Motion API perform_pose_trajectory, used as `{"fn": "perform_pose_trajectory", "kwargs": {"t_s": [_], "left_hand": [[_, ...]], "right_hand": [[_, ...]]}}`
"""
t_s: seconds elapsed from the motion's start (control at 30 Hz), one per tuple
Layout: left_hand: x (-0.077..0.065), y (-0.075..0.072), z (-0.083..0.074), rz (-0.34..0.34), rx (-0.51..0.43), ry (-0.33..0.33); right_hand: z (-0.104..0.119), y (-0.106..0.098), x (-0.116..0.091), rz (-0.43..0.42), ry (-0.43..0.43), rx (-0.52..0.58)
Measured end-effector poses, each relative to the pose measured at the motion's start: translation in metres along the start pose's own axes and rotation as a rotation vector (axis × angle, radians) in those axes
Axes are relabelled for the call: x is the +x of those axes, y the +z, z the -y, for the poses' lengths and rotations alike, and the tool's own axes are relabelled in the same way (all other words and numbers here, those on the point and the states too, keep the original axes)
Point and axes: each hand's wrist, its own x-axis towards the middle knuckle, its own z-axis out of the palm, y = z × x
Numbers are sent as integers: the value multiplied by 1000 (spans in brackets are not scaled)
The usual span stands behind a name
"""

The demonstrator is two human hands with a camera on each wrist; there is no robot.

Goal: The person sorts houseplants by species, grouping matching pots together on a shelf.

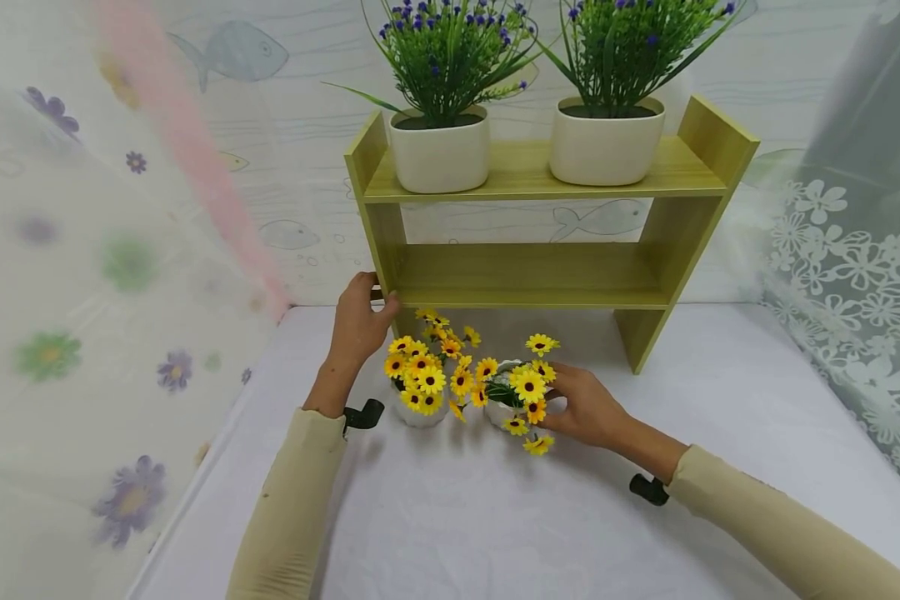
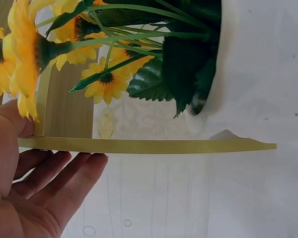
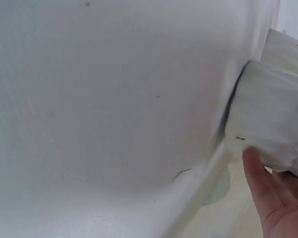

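Observation:
A wooden two-tier shelf (image 1: 532,275) stands at the back of the white table. My left hand (image 1: 360,321) holds its left side panel (image 2: 149,146); the left wrist view shows fingers along the outer face and the thumb at the front edge. Below the lower tier are two small white pots with yellow flowers. My right hand (image 1: 588,408) grips the right flowerpot (image 3: 270,114) from its right side, partly hidden by blooms. A dark line shows along this pot's base. Beside it is the left flowerpot (image 1: 420,414), near my left wrist.
Two cream planters, the left planter (image 1: 441,158) and right planter (image 1: 607,146), hold purple-flowered plants on the top tier. A patterned curtain (image 1: 120,292) hangs at left, a lace curtain (image 1: 855,275) at right. The white tablecloth (image 1: 510,525) spreads in front.

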Motion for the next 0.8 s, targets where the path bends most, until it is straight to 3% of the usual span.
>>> {"fn": "perform_pose_trajectory", "kwargs": {"t_s": [0.37,0.8], "left_hand": [[1,0,1,-5,-9,5],[1,2,0,-9,-4,1]], "right_hand": [[14,-21,3,-5,12,-22],[51,-78,19,6,-34,-57]]}}
